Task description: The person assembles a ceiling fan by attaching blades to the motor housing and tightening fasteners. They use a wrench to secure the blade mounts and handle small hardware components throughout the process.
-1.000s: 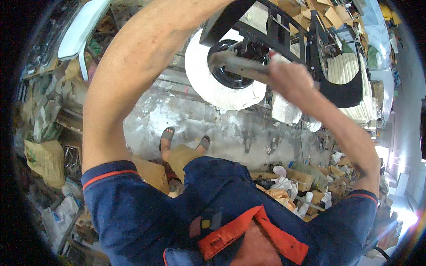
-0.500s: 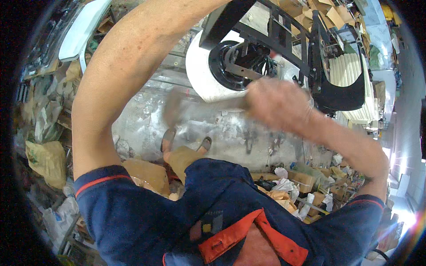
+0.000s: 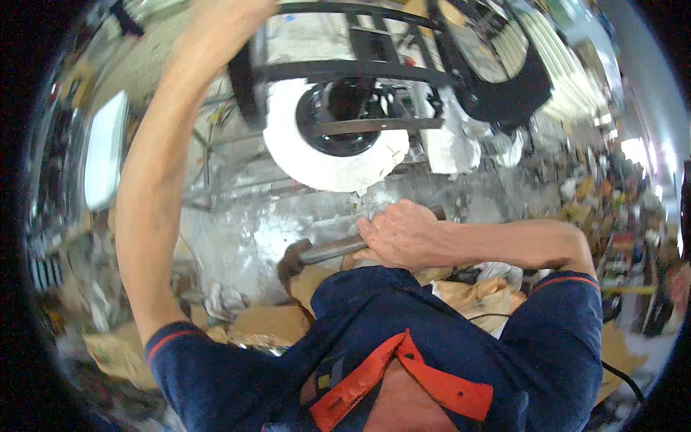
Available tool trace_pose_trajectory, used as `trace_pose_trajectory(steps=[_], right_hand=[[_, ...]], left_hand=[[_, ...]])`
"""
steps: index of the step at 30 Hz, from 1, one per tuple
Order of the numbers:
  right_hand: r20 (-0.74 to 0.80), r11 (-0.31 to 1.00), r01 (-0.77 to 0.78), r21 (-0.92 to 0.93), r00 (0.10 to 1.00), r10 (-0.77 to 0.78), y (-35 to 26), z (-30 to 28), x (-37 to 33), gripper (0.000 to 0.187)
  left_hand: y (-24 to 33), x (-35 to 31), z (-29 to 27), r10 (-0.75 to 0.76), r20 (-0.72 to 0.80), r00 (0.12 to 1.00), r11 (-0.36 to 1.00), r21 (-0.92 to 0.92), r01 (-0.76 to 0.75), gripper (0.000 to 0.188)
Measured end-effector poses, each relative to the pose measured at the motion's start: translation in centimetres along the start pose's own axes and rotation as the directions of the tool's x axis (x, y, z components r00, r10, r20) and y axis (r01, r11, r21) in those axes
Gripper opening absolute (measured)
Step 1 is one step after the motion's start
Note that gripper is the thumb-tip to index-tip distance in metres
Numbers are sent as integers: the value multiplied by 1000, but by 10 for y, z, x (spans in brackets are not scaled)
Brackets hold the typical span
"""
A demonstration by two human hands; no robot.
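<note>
My right hand is closed around the handle of a hammer, held low in front of my body. The hammer's dark head points left. My left arm reaches up and forward to the far end of a black metal frame. Only part of my left hand shows at the upper edge, beside the frame, its fingers out of sight. Under the frame sits a wide white ring with a glossy black round centre. A flat brown metal bar crosses that centre.
A curved black panel joins the frame's right end, near pale ribbed sheets. A light-coloured panel stands at the left. Cardboard, plastic bags and scrap lie close around my body.
My right hand has come down and toward my body with the hammer, which was blurred by motion before. My view has shifted, and my left hand appears farther left.
</note>
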State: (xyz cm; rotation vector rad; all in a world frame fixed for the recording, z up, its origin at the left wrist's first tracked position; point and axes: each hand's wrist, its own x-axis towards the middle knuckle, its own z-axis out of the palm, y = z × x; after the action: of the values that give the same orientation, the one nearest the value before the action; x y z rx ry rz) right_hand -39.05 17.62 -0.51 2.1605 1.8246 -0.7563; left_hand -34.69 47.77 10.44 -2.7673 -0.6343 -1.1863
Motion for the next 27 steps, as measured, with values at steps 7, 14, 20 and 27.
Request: trace_pose_trajectory(steps=[7,14,20,27], right_hand=[[205,610,-565,555,804,558,103,220,-76,56],[393,-195,-487,851,344,853,158,474,-135,53],[549,-535,-417,735,-97,830,165,553,-166,45],[651,-650,-25,759,35,758,213,518,-159,54]], left_hand=[[-57,19,34,135,93,986,990,15,-137,37],[-55,23,8,82,174,981,995,35,-89,35],[-51,17,-3,87,119,989,992,85,-98,30],[-20,3,-9,-59,-78,995,995,81,65,33]])
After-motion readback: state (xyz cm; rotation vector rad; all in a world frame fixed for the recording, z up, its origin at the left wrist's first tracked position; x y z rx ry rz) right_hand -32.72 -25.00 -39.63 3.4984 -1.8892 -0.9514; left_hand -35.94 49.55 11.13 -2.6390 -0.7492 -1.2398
